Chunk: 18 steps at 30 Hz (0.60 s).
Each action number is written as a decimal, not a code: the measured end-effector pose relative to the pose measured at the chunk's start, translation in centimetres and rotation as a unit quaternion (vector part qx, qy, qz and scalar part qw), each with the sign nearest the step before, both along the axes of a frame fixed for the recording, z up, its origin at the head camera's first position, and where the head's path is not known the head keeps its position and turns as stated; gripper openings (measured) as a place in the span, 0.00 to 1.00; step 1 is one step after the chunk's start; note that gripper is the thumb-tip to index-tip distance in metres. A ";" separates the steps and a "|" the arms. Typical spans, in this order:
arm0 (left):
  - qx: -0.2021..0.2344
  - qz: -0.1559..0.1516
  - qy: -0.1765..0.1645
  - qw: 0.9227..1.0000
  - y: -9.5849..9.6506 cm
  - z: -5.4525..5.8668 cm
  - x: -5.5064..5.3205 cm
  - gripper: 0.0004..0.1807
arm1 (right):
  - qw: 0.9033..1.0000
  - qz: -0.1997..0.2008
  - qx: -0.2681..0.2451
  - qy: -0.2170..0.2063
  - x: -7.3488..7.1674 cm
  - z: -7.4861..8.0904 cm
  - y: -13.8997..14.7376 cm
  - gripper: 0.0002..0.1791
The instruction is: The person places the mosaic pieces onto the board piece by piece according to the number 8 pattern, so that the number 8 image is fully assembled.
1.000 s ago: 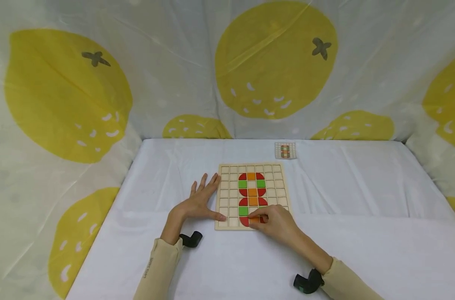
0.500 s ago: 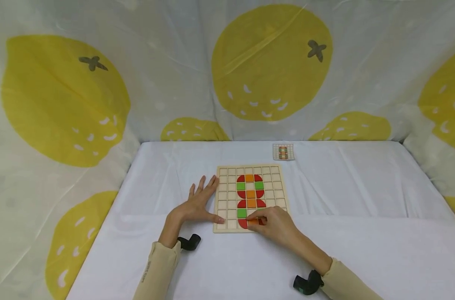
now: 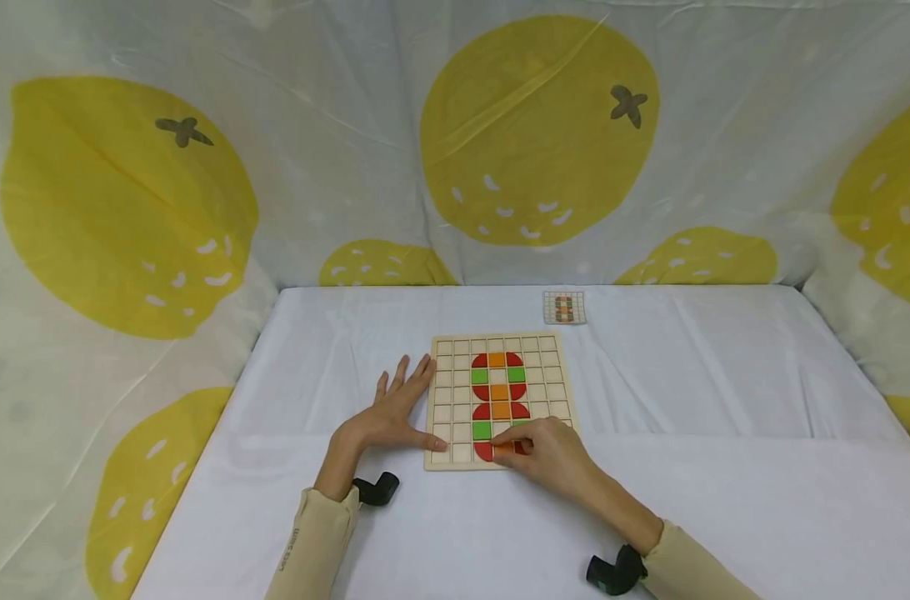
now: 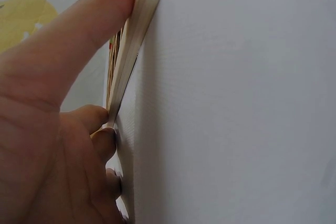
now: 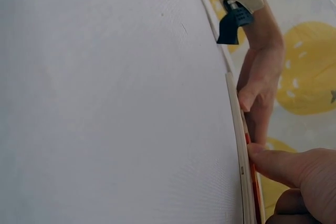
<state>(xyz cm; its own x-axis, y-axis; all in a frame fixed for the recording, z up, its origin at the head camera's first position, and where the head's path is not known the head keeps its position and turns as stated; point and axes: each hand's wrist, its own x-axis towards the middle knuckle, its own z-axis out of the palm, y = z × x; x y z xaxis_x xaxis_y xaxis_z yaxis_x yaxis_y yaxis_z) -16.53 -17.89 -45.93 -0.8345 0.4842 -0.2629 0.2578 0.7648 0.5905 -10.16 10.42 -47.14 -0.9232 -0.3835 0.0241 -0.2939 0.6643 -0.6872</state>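
Note:
A wooden grid board [image 3: 442,412] lies on the white-covered table, with red rounded tiles, green squares and orange squares set in its middle columns. My left hand [image 3: 390,419] is spread along the board's left side, its thumb on the near left corner and fingertips at the edge. In the left wrist view, the thumb [image 4: 86,30] rests against the wooden rim. My right hand [image 3: 552,454] pinches an orange square tile [image 3: 504,447] in the nearest row, between thumb and index finger. Beside it sits a red rounded tile [image 3: 483,452]. The right hand partly hides the lower right tiles.
A small pattern card [image 3: 564,307] with a similar coloured design lies behind the board, toward the right. White cloth [image 3: 725,375] covers the table, and a lemon-print curtain [image 3: 350,150] hangs at the back and sides. Black wrist devices [image 3: 616,570] sit below both hands.
The head view has tilted slightly, so the board and hands appear a little lower and further left. Relative to the board, both hands keep nearly the same position.

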 end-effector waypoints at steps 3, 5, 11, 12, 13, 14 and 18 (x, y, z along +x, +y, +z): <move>-0.001 0.003 -0.003 1.000 -0.2 0.0 0.1 0.74 | 1.000 0.007 0.006 0.000 0.1 0.0 -0.2 0.09; -0.003 0.005 -0.005 1.000 -0.4 -0.1 0.3 0.74 | 1.000 0.021 0.017 0.002 0.1 0.0 -0.2 0.10; -0.001 0.010 -0.005 1.000 -0.6 -0.1 0.6 0.74 | 0.998 0.057 0.012 -0.002 -0.9 1.1 1.2 0.14; 0.001 0.009 -0.004 1.000 -0.6 0.0 0.6 0.74 | 0.998 0.055 0.007 -0.005 -1.2 1.4 1.7 0.14; 0.003 0.008 -0.004 1.000 -0.6 0.0 0.6 0.74 | 0.999 0.051 0.005 -0.004 -1.5 1.7 2.2 0.13; 0.004 0.007 -0.005 1.000 -0.6 0.1 0.6 0.73 | 0.999 0.046 0.005 -0.004 -1.8 2.1 2.8 0.13; 0.008 0.024 0.000 1.000 -0.9 0.7 0.5 0.68 | 0.999 0.004 0.027 0.018 -3.1 3.4 5.3 0.18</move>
